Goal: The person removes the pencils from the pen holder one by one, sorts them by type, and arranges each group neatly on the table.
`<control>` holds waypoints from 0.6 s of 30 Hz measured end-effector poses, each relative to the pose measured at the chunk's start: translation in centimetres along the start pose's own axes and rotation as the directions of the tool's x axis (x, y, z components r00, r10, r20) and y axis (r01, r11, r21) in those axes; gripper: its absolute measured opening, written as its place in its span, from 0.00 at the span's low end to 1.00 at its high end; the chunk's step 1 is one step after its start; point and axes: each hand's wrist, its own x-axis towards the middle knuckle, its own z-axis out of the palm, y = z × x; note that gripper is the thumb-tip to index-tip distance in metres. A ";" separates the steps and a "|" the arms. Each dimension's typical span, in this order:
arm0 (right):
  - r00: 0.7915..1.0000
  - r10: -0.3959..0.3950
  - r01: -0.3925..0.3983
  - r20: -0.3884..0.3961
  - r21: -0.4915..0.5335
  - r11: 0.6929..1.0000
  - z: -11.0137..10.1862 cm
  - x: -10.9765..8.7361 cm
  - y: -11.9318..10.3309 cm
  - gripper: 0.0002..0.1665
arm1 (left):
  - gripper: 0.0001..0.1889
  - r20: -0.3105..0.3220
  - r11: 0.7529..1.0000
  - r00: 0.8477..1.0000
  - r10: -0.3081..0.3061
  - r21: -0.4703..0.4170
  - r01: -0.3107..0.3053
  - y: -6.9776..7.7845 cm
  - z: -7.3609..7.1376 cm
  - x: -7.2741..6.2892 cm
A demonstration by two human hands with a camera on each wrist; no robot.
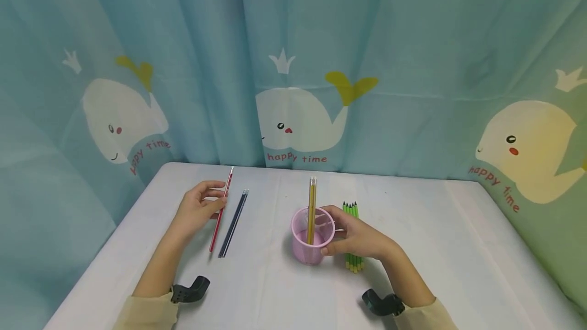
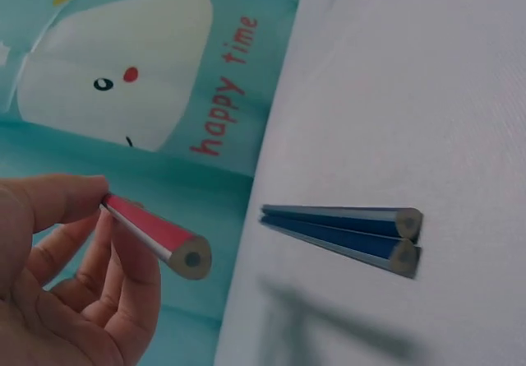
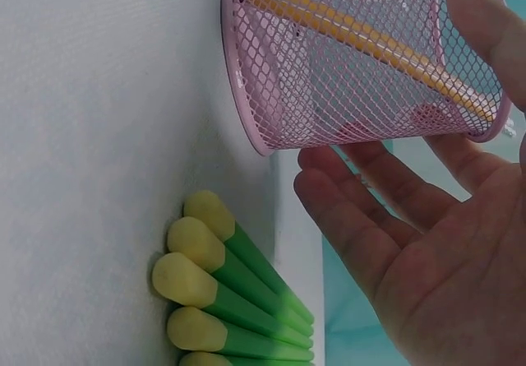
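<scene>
My left hand (image 1: 194,210) pinches a red pencil (image 1: 218,224) between thumb and fingers at the left of the table. In the left wrist view the red pencil (image 2: 160,233) points its unsharpened end toward the camera. Two dark blue pencils (image 1: 234,224) lie side by side just right of it. With thumb and fingers around its side, my right hand (image 1: 362,236) holds a pink mesh pencil cup (image 1: 306,254). Yellow pencils (image 1: 312,208) stand in the cup, leaning against its wall. Several green pencils (image 3: 255,280) lie in a row on the table, partly under my right hand.
A white cloth covers the table (image 1: 284,294). Behind it hangs a blue-green curtain (image 1: 206,65) printed with white whales. A black wrist device (image 1: 191,289) sits on the left wrist, and another black device (image 1: 382,303) on the right.
</scene>
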 end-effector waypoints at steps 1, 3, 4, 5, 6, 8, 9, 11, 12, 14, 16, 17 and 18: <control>1.000 0.004 -0.004 -0.001 0.003 1.000 0.0 0.0 0.0 0.45 | 0.22 -0.002 1.000 1.000 -0.007 0.008 0.007 -0.1 0.0 0.0; 1.000 0.004 -0.004 0.002 0.009 1.000 0.0 0.0 0.0 0.45 | 0.21 -0.006 1.000 1.000 -0.018 0.021 0.018 -0.1 0.2 0.0; 1.000 0.002 -0.002 0.003 0.012 1.000 0.0 0.0 0.0 0.45 | 0.21 -0.009 0.999 1.000 -0.022 0.026 0.022 -0.1 0.2 0.0; 1.000 0.000 0.000 0.003 0.012 1.000 0.0 -0.1 -0.1 0.44 | 0.21 -0.011 0.999 1.000 -0.028 0.034 0.028 -0.2 0.3 0.0; 1.000 0.005 -0.005 0.002 0.015 1.000 0.0 -0.1 -0.1 0.45 | 0.21 -0.013 0.999 0.999 -0.032 0.037 0.033 -0.2 0.3 0.0; 1.000 0.005 -0.005 0.004 0.018 1.000 0.0 -0.1 -0.1 0.44 | 0.20 -0.013 0.998 0.999 -0.044 0.038 0.045 -0.3 0.4 0.0; 1.000 0.007 -0.007 0.002 0.016 1.000 0.0 -0.1 -0.2 0.44 | 0.21 -0.013 0.998 0.999 -0.050 0.039 0.050 -0.4 0.5 0.1; 1.000 0.012 -0.012 0.000 0.012 1.000 0.0 0.0 -0.1 0.45 | 0.21 -0.010 0.997 0.998 -0.066 0.041 0.066 -0.8 0.6 0.2; 1.000 0.018 -0.018 0.000 0.013 1.000 0.0 0.0 -0.1 0.45 | 0.21 -0.008 0.997 0.997 -0.071 0.039 0.071 -1.0 0.6 0.3; 1.000 0.021 -0.021 -0.004 0.008 1.000 0.0 -0.1 -0.1 0.45 | 0.21 -0.008 0.995 0.997 -0.083 0.050 0.083 -1.3 0.7 0.4; 1.000 0.019 -0.019 -0.004 0.008 1.000 0.0 -0.1 -0.1 0.45 | 0.20 -0.010 0.993 0.996 -0.093 0.071 0.093 -1.6 0.8 0.5; 1.000 0.016 -0.016 -0.003 0.010 1.000 0.1 -0.1 -0.1 0.45 | 0.20 -0.010 0.992 0.995 -0.096 0.080 0.096 -1.7 0.8 0.6; 1.000 0.013 -0.013 -0.002 0.010 1.000 0.1 -0.1 -0.1 0.45 | 0.20 -0.010 0.991 0.995 -0.100 0.090 0.101 -1.8 0.8 0.6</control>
